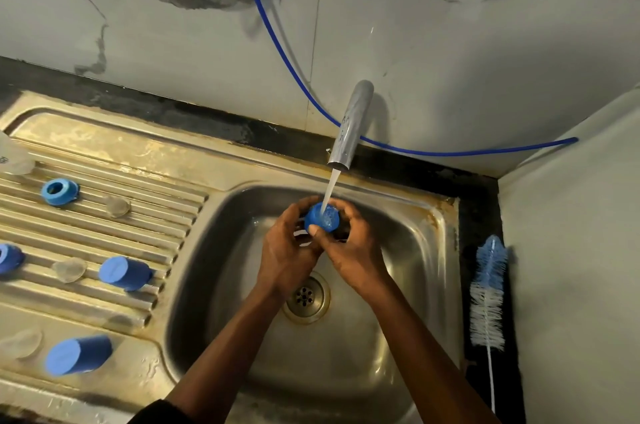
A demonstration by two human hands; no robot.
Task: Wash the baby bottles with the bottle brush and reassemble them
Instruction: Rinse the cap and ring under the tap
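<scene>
both hands (320, 247) grip the blue cap (322, 220) between them under running water.

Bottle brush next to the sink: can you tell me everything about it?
The bottle brush lies flat on the dark counter strip right of the sink, close beside the wall. Its fluffy bristles are blue at the far end and white nearer, with a thin white handle pointing toward the camera. Nobody is holding it.

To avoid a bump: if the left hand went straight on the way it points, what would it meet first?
The left hand would likely meet the sink's back wall, below the tap; depth is unclear.
</scene>
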